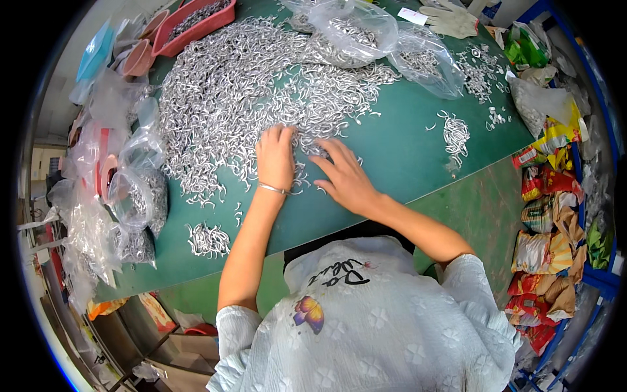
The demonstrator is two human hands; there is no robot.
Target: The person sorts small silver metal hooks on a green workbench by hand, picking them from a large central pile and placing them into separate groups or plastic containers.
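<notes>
A wide heap of small curved silver metal pieces (222,98) spreads over the green table (392,163). At its near edge, my left hand (275,160) rests with bent fingers slightly apart, their tips on the pieces; a bracelet circles that wrist. What lies under the palm is hidden. Just to the right, my right hand (346,175) has its fingers spread over a few loose pieces at the heap's border, holding nothing visible. Smaller piles of similar pieces lie apart, one small pile (208,240) near the front left and another pile (456,137) to the right.
Clear plastic bags of metal pieces (349,36) stand along the back. A red tray (196,25) sits at the far left, with more plastic bags (134,196) along the left edge. White gloves (450,19) lie at the back right. Colourful packets (542,255) fill the right side.
</notes>
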